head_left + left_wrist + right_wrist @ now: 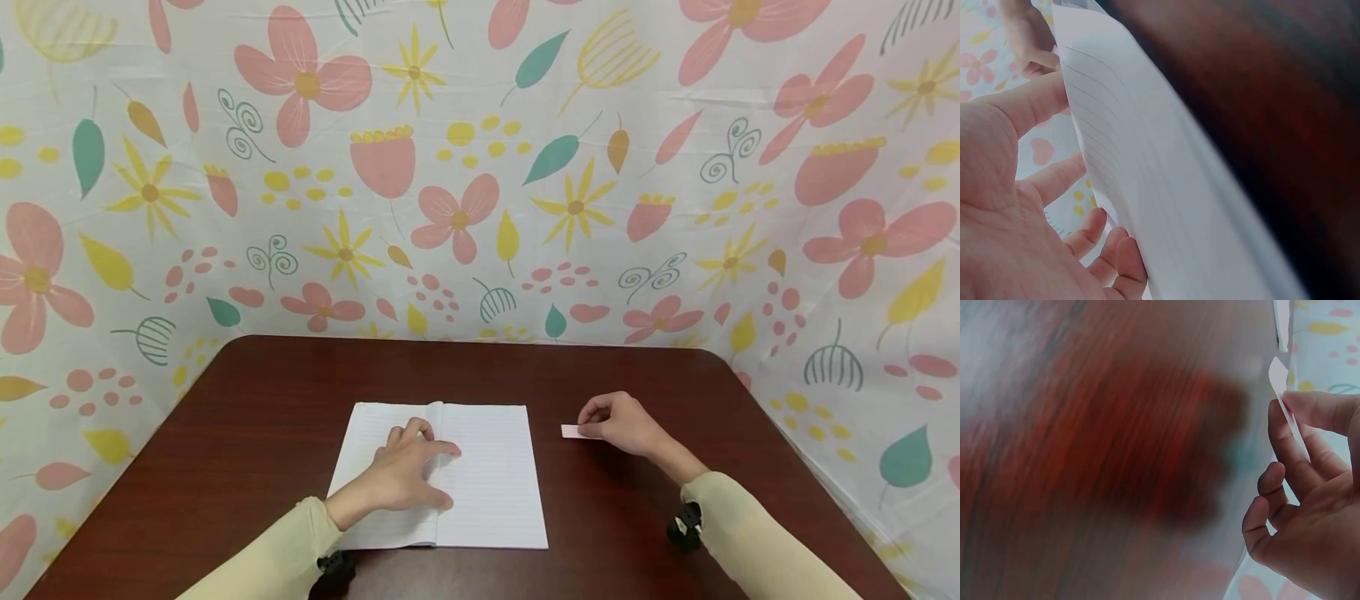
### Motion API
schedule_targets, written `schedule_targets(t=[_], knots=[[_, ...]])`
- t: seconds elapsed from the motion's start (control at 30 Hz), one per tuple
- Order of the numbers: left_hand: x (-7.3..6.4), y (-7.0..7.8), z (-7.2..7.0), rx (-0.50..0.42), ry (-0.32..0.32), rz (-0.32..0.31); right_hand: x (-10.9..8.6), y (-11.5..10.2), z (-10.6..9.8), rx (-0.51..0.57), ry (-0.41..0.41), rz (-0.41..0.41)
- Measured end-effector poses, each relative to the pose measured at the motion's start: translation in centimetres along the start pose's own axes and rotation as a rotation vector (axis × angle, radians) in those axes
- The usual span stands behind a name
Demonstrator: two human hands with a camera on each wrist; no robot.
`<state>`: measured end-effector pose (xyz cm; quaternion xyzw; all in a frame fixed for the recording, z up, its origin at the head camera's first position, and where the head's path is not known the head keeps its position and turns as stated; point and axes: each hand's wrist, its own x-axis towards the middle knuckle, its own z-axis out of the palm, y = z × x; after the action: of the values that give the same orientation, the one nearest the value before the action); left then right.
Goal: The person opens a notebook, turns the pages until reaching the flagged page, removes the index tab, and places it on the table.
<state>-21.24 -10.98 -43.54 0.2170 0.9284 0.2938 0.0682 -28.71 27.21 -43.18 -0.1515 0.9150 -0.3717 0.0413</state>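
An open lined notebook [491, 483] lies on the dark wooden table, its spine running front to back. Over its left page and spine is my left hand [405, 471], fingers spread and slightly bent, fingertips right at the paper. The left wrist view shows the same fingers [1044, 115] along the ruled page [1129, 144]. To the notebook's right, my right hand [622, 422] pinches a small white paper strip [573, 432] between thumb and fingers. In the right wrist view the strip [1279, 375] sticks out beyond the thumb, the other fingers loosely curled.
The reddish-brown table [285, 375] has rounded far corners. A white cloth with a flower print [457, 217] hangs behind it and along both sides. Each wrist wears a black device, one [684, 527] at the right sleeve and another [333, 572] at the left.
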Motion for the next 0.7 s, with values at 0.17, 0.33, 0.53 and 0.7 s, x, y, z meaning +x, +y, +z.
schedule_targets(t=[0.17,0.33,0.53,0.7], knots=[[0.0,0.1,0.1,-0.002,-0.007,0.000,-0.5,0.4,-0.7,-0.006,-0.012,0.011],[0.0,0.1,0.0,0.000,-0.001,0.004,-0.5,0.9,-1.2,-0.026,-0.013,0.013],[0.0,0.1,-0.1,0.000,-0.002,-0.001,-0.4,1.2,-1.3,-0.041,-0.033,0.008],[0.0,0.2,-0.1,-0.004,-0.006,-0.001,-0.4,1.2,-1.1,-0.060,-0.023,-0.002]])
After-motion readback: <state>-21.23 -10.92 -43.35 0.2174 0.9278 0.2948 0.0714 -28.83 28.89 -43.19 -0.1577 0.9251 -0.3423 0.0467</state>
